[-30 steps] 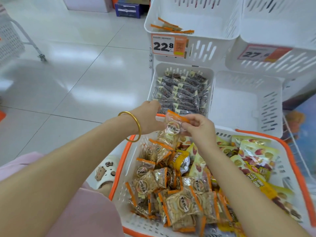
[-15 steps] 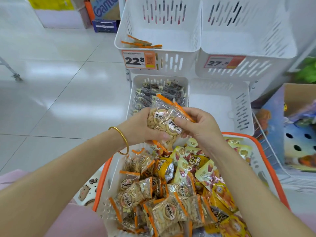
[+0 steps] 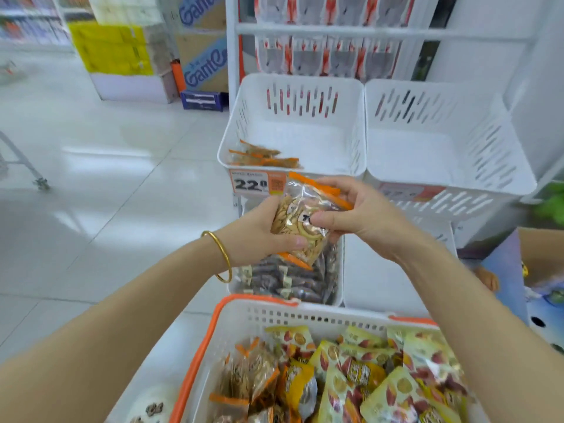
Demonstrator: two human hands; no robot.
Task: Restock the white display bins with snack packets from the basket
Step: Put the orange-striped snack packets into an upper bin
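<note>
Head view, from where I sit at the feed: both hands meet just above centre on one clear packet (image 3: 297, 221) of pale biscuits with orange sealed edges. The left hand (image 3: 262, 230) grasps its lower left part, fingers curled behind and the thumb across the front. The right hand (image 3: 363, 215) pinches its upper right part between the thumb and curled fingers. I see a gold bangle (image 3: 224, 261) round the left wrist.

The packet hangs in the air in front of the price tag (image 3: 253, 184) reading 22.8, which is fixed to the front of the upper left bin (image 3: 305, 138) at 12 o'clock. That bin holds a few orange-edged packets (image 3: 262, 157) in its near left corner. Touching it at 1 o'clock is the upper right bin (image 3: 427, 148).

Below the hands, the lower left bin (image 3: 340, 285) is packed with dark packets (image 3: 293, 279). Beside it, at 3 o'clock, is the lower right bin (image 3: 381, 285).

At 6 o'clock I have the orange-rimmed basket (image 3: 198, 361). It holds clear orange-edged bags (image 3: 244, 377) on its left side and yellow bags (image 3: 366, 370) printed with red on its right.

At 11 o'clock, cardboard boxes (image 3: 204, 65) stand on the tiled floor (image 3: 106, 178).
</note>
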